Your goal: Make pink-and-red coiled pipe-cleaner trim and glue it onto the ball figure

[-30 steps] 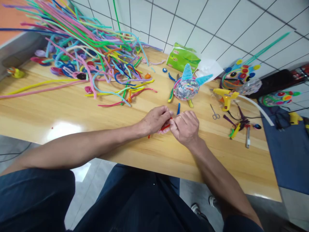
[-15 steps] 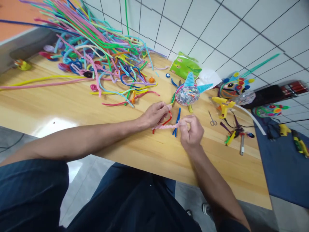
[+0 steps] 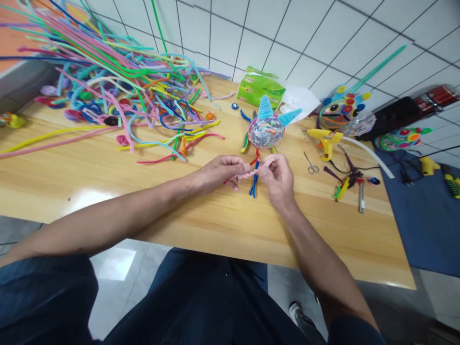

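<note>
Two hands of ours are close together but apart above the wooden table, both closed on one twisted pink stem. Our left hand pinches it between thumb and fingers, and our right hand grips its other end between thumb and forefinger. The stem's long axis runs crosswise in front of us, from left to right, tilting slightly upward toward the right; we cannot make out its left tip among our fingers. Crossing it near the right hand, the blue stems point away from us, toward the speckled ball with light blue ears. Just beyond our fingers, a red stem reaches toward that ball too. Behind the ball, near the tiled wall, we see a green packet with small red-and-white label marks, too small for us to read.
</note>
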Demonstrator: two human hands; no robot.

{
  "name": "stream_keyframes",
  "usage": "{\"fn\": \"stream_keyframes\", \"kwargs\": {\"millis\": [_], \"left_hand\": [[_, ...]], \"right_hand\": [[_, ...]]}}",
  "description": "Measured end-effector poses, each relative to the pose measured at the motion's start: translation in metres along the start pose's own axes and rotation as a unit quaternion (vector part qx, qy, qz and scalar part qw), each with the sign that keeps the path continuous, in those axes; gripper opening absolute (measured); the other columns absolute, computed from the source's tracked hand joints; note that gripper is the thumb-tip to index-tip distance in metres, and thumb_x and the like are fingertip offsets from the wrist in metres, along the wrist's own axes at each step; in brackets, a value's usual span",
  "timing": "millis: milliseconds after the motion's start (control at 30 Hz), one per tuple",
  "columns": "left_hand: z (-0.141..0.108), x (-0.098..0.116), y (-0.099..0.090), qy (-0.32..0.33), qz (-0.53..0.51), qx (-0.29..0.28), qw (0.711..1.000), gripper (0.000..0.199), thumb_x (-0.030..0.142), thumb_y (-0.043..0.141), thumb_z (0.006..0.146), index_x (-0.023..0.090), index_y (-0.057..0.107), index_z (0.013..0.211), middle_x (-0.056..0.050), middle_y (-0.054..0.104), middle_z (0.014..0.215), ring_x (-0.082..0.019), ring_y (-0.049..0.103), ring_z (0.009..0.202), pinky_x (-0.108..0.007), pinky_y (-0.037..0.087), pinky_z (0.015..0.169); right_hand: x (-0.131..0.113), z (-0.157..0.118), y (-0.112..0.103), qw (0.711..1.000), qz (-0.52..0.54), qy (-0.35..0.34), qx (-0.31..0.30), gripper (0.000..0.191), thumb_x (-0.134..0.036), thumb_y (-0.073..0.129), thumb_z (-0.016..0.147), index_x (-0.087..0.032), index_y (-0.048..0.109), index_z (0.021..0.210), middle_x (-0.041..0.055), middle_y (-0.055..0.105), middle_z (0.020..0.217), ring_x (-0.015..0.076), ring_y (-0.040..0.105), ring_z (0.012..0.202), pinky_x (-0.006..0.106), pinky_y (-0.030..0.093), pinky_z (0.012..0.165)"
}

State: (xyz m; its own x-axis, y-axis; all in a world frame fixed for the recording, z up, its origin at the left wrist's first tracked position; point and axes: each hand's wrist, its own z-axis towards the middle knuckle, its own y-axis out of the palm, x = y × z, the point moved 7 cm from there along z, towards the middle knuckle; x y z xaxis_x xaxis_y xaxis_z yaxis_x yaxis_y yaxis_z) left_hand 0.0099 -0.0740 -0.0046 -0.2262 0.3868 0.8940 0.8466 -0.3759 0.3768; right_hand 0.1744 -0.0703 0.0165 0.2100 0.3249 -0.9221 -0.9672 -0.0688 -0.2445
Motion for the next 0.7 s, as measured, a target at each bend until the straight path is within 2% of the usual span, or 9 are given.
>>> {"fn": "stream_keyframes", "kwargs": {"millis": [100,200,267,300,400,500,600,700], "left_hand": [[0.000,0.002,-0.001,0.030,-0.008,0.001,1.000,0.034,0.040,0.096,0.079,0.016,0.073,0.076,0.002,0.064,0.069,-0.008,0.053,0.059,-0.023,0.059,0.063],[0.002,0.002,-0.007,0.053,-0.013,0.019,0.998,0.043,0.050,0.098,0.079,0.016,0.072,0.077,0.001,0.065,0.068,-0.009,0.054,0.058,-0.020,0.048,0.052],[0.004,0.003,-0.011,0.070,-0.011,0.036,0.997,0.050,0.058,0.098,0.077,0.017,0.069,0.076,0.001,0.065,0.066,-0.009,0.056,0.057,-0.021,0.046,0.052],[0.004,0.004,-0.013,0.081,-0.005,0.041,0.996,0.054,0.062,0.098,0.076,0.017,0.068,0.075,0.001,0.065,0.065,-0.009,0.057,0.056,-0.021,0.047,0.053],[0.004,0.009,-0.012,0.113,0.025,0.041,0.992,0.061,0.070,0.095,0.075,0.016,0.066,0.074,0.000,0.068,0.064,-0.009,0.060,0.055,-0.020,0.044,0.053],[0.002,0.013,-0.009,0.135,0.050,0.036,0.989,0.062,0.071,0.093,0.078,0.016,0.066,0.076,0.001,0.068,0.062,-0.008,0.058,0.053,-0.019,0.041,0.051],[-0.001,0.014,-0.005,0.142,0.078,0.023,0.986,0.058,0.069,0.089,0.085,0.016,0.067,0.080,0.001,0.066,0.061,-0.009,0.058,0.052,-0.019,0.043,0.050],[-0.003,0.013,-0.004,0.150,0.087,0.027,0.985,0.055,0.066,0.087,0.088,0.017,0.065,0.082,0.001,0.066,0.060,-0.009,0.059,0.051,-0.019,0.046,0.049]], "right_hand": [[0.004,-0.002,0.012,0.998,0.020,0.038,-0.040,0.046,-0.068,0.080,0.093,-0.027,0.060,0.086,-0.0010,0.069,0.084,0.0179,0.066,0.075,0.036,0.056,0.077],[-0.005,-0.004,0.005,1.000,-0.010,-0.015,0.008,0.042,-0.063,0.078,0.097,-0.027,0.064,0.083,-0.0005,0.070,0.082,0.0176,0.065,0.074,0.036,0.055,0.077],[-0.010,-0.004,0.000,0.998,-0.012,-0.036,0.042,0.041,-0.064,0.081,0.094,-0.027,0.066,0.086,-0.0008,0.069,0.083,0.0172,0.065,0.076,0.035,0.056,0.077],[-0.009,-0.004,0.000,0.999,0.007,-0.026,0.041,0.043,-0.067,0.084,0.091,-0.028,0.066,0.088,-0.0011,0.069,0.084,0.0168,0.065,0.077,0.034,0.057,0.076],[0.001,-0.002,0.018,0.990,0.115,0.068,-0.042,0.057,-0.076,0.090,0.079,-0.027,0.064,0.094,-0.0022,0.070,0.085,0.0145,0.065,0.073,0.030,0.058,0.069],[0.006,-0.006,0.042,0.967,0.156,0.140,-0.148,0.057,-0.075,0.090,0.079,-0.025,0.065,0.093,-0.0012,0.072,0.081,0.0140,0.065,0.070,0.028,0.056,0.066],[0.003,-0.009,0.049,0.967,0.134,0.124,-0.180,0.049,-0.071,0.085,0.087,-0.024,0.070,0.087,0.0012,0.075,0.082,0.0152,0.067,0.073,0.029,0.055,0.067],[-0.004,-0.010,0.045,0.978,0.104,0.079,-0.161,0.043,-0.064,0.079,0.096,-0.024,0.070,0.081,0.0008,0.075,0.079,0.0150,0.065,0.071,0.030,0.054,0.068]]}}
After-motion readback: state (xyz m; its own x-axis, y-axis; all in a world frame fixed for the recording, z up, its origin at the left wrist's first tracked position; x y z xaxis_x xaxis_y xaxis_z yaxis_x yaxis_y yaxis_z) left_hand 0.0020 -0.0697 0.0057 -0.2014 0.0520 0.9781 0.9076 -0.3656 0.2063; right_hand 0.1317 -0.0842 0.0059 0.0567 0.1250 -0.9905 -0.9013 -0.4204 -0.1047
